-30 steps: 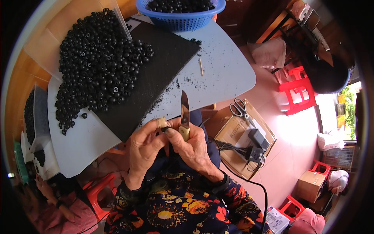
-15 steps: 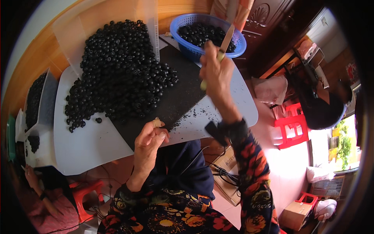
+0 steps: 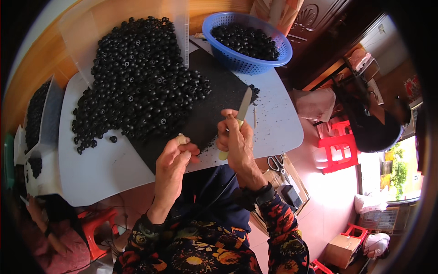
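My right hand (image 3: 239, 146) is closed around the pale yellow-green handle of a small knife (image 3: 245, 104), its blade pointing up and away from me. Beside it on the left, my left hand (image 3: 172, 160) has its fingers curled in, with a tan covering on one fingertip. Whether anything small sits in those fingers cannot be made out. Both hands hover over the near edge of a dark mat (image 3: 200, 118), apart from each other. Beyond my left hand spreads a large heap of small round black pieces (image 3: 137, 86), some showing ring-shaped ends.
The heap spills from a tipped clear plastic bin (image 3: 82, 41) onto a white table (image 3: 100, 178). A blue basket (image 3: 248, 66) at the back right holds more black pieces. Scissors (image 3: 277, 164) lie on cardboard below the right edge. Another person's hand (image 3: 36, 210) shows at lower left.
My right hand has come back from beside the blue basket toward my left hand, still gripping the knife. Black bits now lie on the table near the basket. My left hand has barely moved.
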Available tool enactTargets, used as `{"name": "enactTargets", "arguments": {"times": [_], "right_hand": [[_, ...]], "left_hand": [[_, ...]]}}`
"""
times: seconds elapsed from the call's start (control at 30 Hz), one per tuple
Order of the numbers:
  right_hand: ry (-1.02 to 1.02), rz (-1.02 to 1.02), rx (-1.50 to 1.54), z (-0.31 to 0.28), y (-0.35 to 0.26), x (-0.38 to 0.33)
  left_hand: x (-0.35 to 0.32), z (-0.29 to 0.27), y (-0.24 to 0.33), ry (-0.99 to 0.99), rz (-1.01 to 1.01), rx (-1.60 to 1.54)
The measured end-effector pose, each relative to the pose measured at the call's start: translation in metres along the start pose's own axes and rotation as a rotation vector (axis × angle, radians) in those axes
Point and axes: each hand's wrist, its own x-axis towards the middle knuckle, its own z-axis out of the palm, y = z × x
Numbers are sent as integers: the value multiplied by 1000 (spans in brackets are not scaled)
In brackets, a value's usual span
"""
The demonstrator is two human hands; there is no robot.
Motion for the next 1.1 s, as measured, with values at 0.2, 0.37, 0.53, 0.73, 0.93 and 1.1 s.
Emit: {"name": "enactTargets", "arguments": {"times": [0.2,0.37,0.53,0.73,0.93,1.1], "right_hand": [[-94,-92,41,-12,18,-5],[-114,-126,4,-8,15,-5],[-121,-125,39,-12,18,-4],[-115,-133,-42,-13,17,-5],[-113,-132,-61,-9,20,-5],[-87,-141,-95,-9,20,-5]], "left_hand": [[15,6,1,21,42,-79],[20,8,0,-7,187,24],[-14,10,-7,-70,118,-2],[-13,-23,1,51,219,-58],[0,-28,-4,73,262,-82],[12,-27,-9,59,284,-42]]}}
